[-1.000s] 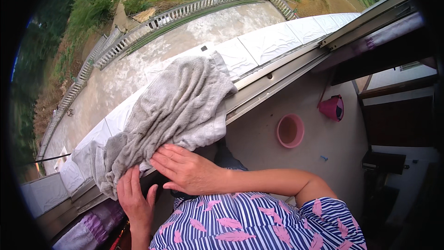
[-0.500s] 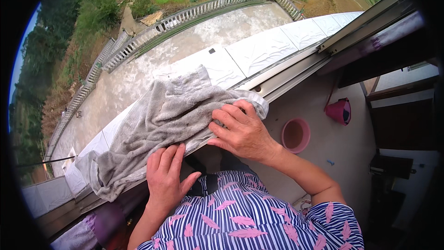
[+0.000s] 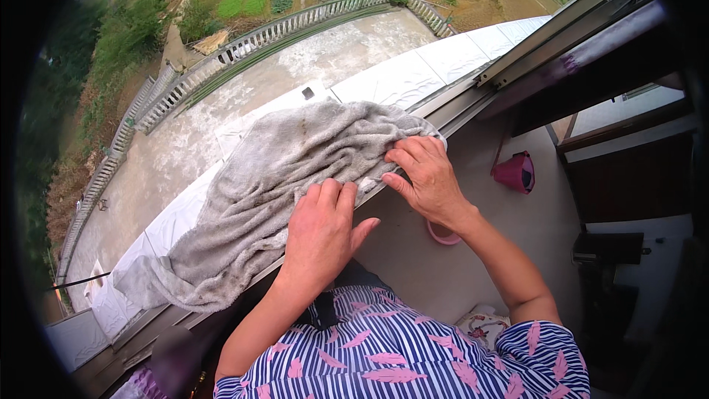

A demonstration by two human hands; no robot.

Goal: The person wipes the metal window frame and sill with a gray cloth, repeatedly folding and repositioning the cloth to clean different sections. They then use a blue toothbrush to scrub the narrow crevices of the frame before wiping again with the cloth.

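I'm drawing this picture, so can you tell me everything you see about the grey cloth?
The cloth is pale grey and looks fuzzy like a towel, with darker smudges and many wrinkles. It lies rumpled along the window frame and over the white ledge outside. The left hand touches its near edge; the right hand touches its right end.

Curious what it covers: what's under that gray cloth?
A white ledge and metal window track run under the gray cloth from its edges; the stretch directly beneath is hidden.
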